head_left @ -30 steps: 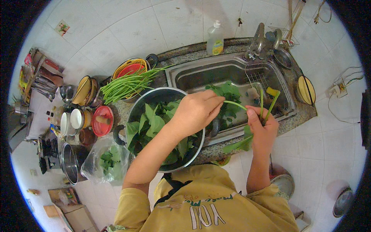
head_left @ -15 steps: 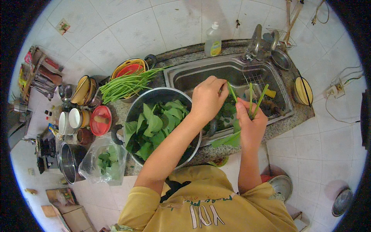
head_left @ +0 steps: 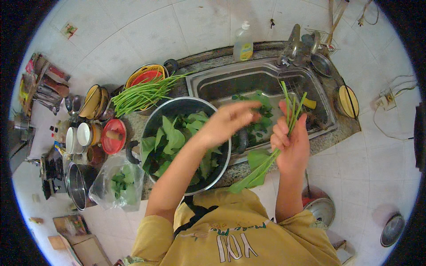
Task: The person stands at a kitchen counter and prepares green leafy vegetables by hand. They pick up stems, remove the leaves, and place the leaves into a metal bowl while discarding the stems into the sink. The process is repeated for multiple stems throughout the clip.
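My right hand (head_left: 293, 139) grips a few leafy green stems (head_left: 290, 108) over the sink's near edge. The cut ends point up, and broad leaves hang below, near my shirt. My left hand (head_left: 233, 119), slightly blurred, hovers over the right rim of a large pot (head_left: 224, 170), apart from the stems. Its fingers are stretched out with nothing seen in them. Green leaves (head_left: 173, 137) fill the pot, partly hidden by my left forearm. More greens (head_left: 262, 108) lie in the steel sink (head_left: 222, 73).
Long green stalks (head_left: 142, 95) rest across a yellow and red basket (head_left: 146, 73) behind the pot. A plastic bag of leaves (head_left: 122, 181), a red lid (head_left: 114, 136) and bowls (head_left: 83, 134) stand to the left. Behind the sink are a soap bottle (head_left: 243, 42) and a faucet (head_left: 290, 46).
My left hand has let go of the stem tip and drawn back left toward the pot. My right hand has turned, tilting the stems, and their leaves have swung down and left.
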### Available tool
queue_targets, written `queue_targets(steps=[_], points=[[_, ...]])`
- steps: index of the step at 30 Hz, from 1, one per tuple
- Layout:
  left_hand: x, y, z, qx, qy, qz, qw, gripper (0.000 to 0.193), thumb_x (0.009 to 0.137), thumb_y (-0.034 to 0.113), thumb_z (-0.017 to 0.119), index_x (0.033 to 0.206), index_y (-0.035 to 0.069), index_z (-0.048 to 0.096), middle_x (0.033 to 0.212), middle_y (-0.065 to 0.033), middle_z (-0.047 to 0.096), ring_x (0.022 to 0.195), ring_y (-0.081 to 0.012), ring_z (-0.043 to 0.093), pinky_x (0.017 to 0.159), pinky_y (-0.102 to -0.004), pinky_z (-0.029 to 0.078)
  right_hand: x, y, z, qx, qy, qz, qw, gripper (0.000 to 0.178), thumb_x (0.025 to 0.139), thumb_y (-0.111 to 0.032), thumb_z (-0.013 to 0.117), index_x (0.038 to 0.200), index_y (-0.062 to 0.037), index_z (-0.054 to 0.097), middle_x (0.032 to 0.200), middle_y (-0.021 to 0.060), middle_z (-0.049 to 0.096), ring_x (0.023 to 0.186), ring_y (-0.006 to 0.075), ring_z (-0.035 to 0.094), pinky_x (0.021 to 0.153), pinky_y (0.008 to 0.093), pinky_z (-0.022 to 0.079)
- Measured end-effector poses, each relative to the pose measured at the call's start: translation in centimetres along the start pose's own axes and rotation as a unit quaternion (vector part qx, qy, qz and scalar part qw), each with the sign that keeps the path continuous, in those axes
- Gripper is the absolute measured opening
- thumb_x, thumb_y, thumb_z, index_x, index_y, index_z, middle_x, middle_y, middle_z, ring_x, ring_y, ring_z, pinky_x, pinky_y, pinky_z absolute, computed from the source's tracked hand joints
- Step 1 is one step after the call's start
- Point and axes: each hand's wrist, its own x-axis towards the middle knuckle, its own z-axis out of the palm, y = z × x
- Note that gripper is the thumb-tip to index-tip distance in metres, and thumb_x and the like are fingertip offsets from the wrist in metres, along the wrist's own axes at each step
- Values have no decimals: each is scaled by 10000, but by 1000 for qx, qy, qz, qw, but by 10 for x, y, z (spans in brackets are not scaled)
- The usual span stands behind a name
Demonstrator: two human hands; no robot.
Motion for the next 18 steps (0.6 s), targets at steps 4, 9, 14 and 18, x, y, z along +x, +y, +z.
queue_targets(steps=[4, 9, 14, 18], points=[[-45, 1, 22, -100, -52, 5, 994, 514, 875, 353, 474, 1242, 7, 371, 1162, -107, 497, 1070, -173, 461, 922, -310, 351, 7, 8, -1, 91, -22, 29, 995, 416, 935, -256, 326, 1238, 28, 343, 710, 20, 385, 529, 71, 292, 475, 198, 250], [-77, 32, 20, 62, -24, 84, 994, 762, 710, 410, 653, 1263, -3, 331, 1299, -142, 359, 1211, -261, 340, 995, -375, 268, 14, 18, 3, 110, -37, 31, 993, 365, 920, -149, 322, 1230, 42, 340, 769, 40, 380, 595, 97, 321, 523, 224, 276], [-102, 34, 17, 238, 52, 104, 964, 587, 654, 10, 603, 1213, 60, 434, 1205, -152, 440, 1109, -298, 434, 915, -356, 365, 24, 35, 11, 149, -7, 43, 988, 331, 886, -78, 380, 1195, 43, 368, 788, 57, 412, 674, 142, 374, 603, 249, 331], [-118, 31, 7, 252, 146, 122, 949, 488, 625, -94, 460, 1081, 46, 560, 1007, -133, 574, 920, -276, 555, 798, -328, 443, 27, 47, 17, 119, -9, 75, 990, 275, 852, -68, 465, 1113, 14, 438, 828, 91, 518, 812, 211, 480, 747, 313, 412]])
